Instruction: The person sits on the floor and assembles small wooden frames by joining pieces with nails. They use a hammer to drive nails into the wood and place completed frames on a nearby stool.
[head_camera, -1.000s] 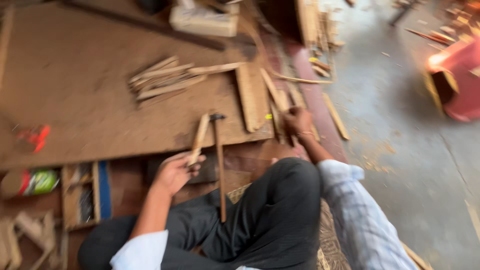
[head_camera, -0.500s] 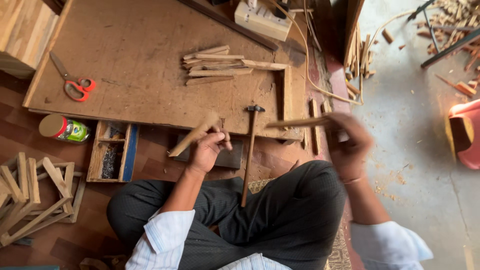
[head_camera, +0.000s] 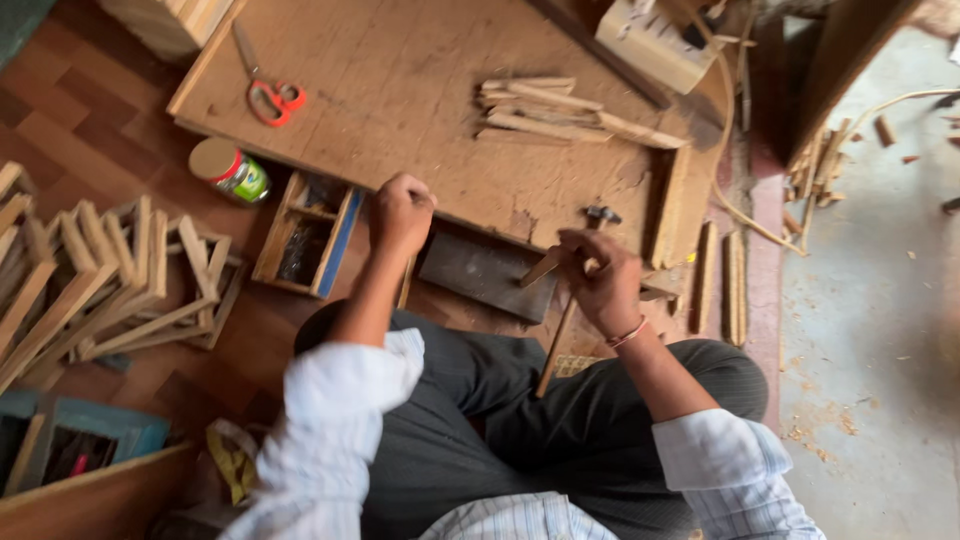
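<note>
One green-labelled can (head_camera: 230, 171) by board | left fingers (head_camera: 402, 212) fisted | right fingers (head_camera: 598, 275) gripping stick (head_camera: 543, 267)

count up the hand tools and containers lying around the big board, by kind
Red-handled scissors on the wooden board: 1
Wooden-handled hammer by the right hand: 1
Round tin with tan lid and green label: 1
Small wooden compartment box with blue edge near the left hand: 1
Total: 4
</note>
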